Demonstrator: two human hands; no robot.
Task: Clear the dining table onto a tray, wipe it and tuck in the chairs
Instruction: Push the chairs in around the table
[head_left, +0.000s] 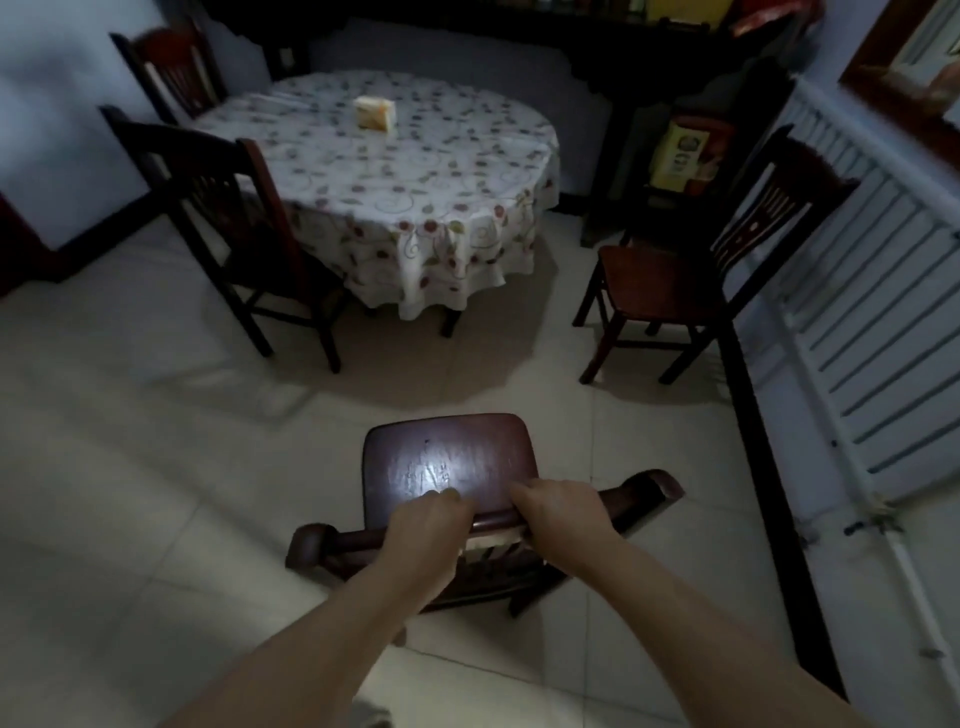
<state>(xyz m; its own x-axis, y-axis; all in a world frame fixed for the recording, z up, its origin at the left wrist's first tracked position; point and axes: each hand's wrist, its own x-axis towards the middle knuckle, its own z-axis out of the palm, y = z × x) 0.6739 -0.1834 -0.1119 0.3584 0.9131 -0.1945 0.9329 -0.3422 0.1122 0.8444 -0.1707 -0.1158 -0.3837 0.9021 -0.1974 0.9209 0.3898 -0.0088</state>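
Both hands — left hand (423, 525) and right hand (558, 512) — grasp the top rail of the near chair (449, 462), fingers curled over it, probably to push it toward the dining table (374, 171), still well apart across the floor.

left hand (423, 530): bare, no glove, ring or watch | right hand (558, 512): bare likewise | forearms: both uncovered, no sleeve visible up to frame edge
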